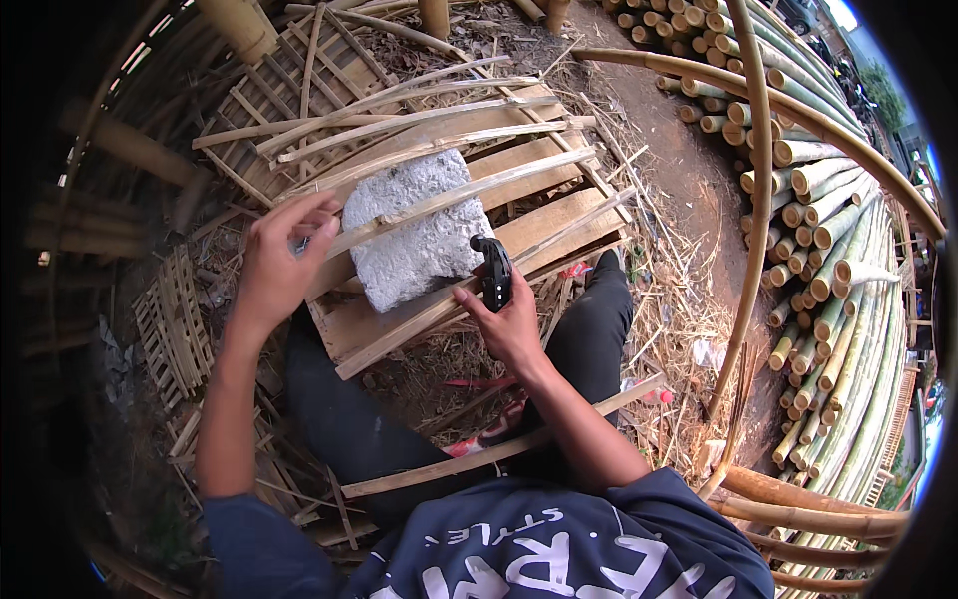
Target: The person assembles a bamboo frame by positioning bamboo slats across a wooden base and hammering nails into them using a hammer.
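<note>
A short black hammer-like tool with a rounded knob at its end is gripped in my right hand, beside the near right corner of a rough grey-white stone block. Across the block's top runs a pale bamboo strip. My left hand is raised by the strip's left end, fingers curled toward the thumb; what they hold, if anything, is too small to name. Under the block lies a panel of wooden boards with several bamboo strips over it, in front of my legs.
Stacked bamboo poles fill the right side, behind a curved bamboo pole. At the far left leans a slatted wooden frame, with a smaller slatted piece nearer. A loose strip crosses my lap. Shavings litter the ground.
</note>
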{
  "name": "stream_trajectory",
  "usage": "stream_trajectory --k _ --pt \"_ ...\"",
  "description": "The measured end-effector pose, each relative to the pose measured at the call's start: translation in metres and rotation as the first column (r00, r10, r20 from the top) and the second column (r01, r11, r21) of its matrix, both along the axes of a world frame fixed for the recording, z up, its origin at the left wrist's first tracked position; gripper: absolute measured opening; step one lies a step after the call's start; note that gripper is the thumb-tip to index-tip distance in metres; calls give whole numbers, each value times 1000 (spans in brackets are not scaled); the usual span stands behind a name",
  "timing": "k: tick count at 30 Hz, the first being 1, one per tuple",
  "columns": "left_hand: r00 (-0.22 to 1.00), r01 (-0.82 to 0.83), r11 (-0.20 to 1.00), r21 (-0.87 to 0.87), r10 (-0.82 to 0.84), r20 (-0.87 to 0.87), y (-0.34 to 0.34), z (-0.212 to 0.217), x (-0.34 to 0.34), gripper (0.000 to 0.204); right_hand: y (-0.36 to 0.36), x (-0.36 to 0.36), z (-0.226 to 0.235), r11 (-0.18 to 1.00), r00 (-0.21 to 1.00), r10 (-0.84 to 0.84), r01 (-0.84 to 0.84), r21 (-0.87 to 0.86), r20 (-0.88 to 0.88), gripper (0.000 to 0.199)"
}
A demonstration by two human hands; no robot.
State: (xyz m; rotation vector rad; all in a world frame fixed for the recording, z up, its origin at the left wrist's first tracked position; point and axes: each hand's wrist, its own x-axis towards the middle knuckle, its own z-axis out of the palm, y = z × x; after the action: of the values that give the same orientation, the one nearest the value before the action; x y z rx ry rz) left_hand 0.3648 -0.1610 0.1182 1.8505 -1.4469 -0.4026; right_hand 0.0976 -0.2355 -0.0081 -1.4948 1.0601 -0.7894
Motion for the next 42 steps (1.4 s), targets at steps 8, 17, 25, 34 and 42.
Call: stream_trajectory --k 8,17,25,34,42 --pt "980 -179 980 -86 170 -101 195 -16 -218 17 -6 -1 -9 988 997 75 -75 134 9 32" --pt "650 -51 947 316 272 -710 240 -106 -303 21 -10 -7 12 968 993 111 -119 222 49 31" --pt "482 -105 933 345 351 -803 242 -124 -304 18 -14 -15 21 975 987 155 -159 153 43 39" --pt "282 -109 936 336 353 -892 243 -142 -296 23 -20 -15 23 964 968 246 -240 116 -46 39" --pt "430 -81 942 326 328 -841 246 -128 -294 23 -24 -14 25 956 949 289 -279 92 -128 27"
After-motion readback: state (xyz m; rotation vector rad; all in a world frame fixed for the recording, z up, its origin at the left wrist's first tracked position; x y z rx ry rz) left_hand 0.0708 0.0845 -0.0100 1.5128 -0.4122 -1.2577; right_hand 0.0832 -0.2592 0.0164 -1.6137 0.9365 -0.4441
